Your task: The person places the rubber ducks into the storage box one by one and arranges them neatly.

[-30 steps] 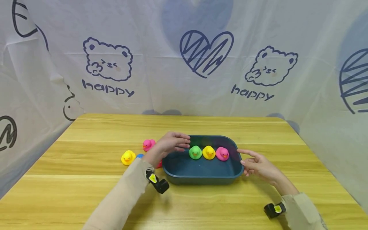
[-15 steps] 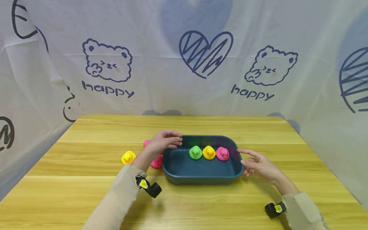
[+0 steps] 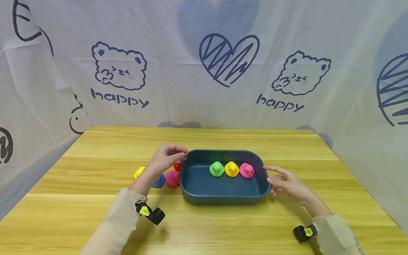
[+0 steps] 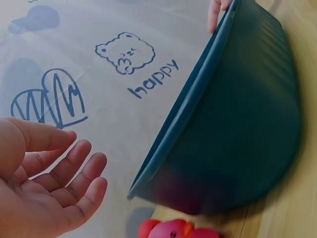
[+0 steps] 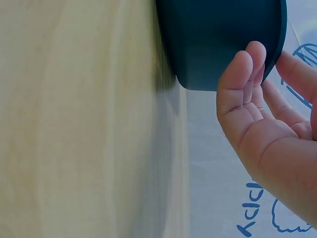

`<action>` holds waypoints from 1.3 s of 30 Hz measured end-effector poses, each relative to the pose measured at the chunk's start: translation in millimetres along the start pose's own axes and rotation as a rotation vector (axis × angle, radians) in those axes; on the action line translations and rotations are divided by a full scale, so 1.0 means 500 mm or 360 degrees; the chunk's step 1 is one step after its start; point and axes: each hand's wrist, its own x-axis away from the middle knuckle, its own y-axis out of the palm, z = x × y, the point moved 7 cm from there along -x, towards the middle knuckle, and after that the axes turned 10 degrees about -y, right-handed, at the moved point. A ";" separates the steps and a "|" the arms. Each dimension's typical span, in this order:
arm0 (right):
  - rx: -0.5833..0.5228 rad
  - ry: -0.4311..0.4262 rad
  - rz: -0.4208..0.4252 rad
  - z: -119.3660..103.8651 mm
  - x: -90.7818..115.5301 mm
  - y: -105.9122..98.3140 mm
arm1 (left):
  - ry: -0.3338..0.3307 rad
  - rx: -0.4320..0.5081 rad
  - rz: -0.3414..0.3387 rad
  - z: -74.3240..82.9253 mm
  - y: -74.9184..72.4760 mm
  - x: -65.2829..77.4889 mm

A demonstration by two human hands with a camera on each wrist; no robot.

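A dark teal tray [image 3: 224,196] stands on the table. Inside, a green rubber duck [image 3: 216,169], a yellow duck [image 3: 231,169] and a pink duck [image 3: 247,170] sit in a row. My left hand [image 3: 165,159] hovers just off the tray's left end, fingers loosely bent and holding nothing. Below it are a red duck [image 3: 177,165], a second pink duck [image 3: 173,178], a blue duck [image 3: 158,181] and another yellow duck [image 3: 138,172], partly hidden by the hand and wrist. At the tray's right end, my right hand [image 3: 288,182] touches the rim with forefinger and thumb.
The wooden table [image 3: 229,230] extends around the tray. A pale cloth [image 3: 181,88] printed with bears and hearts hangs behind and at both sides. Each wrist carries a small black camera, the left camera [image 3: 156,215] and the right camera [image 3: 300,233].
My left hand has moved left, from over the tray's inside to beyond its left rim, uncovering the red duck and covering the far pink one. The right hand and tray have stayed put.
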 end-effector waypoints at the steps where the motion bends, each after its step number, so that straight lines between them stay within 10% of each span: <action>1: 0.0001 0.0001 0.0000 0.000 0.000 0.000 | 0.0008 -0.0017 0.0013 -0.002 -0.006 0.002; 20: -0.0033 -0.0025 -0.0018 0.005 0.001 0.001 | 0.0105 -0.0094 0.0163 -0.048 -0.101 0.032; 39: -0.0035 -0.0028 -0.0017 -0.002 0.001 0.005 | 0.0165 -0.0297 0.0087 -0.102 -0.203 0.054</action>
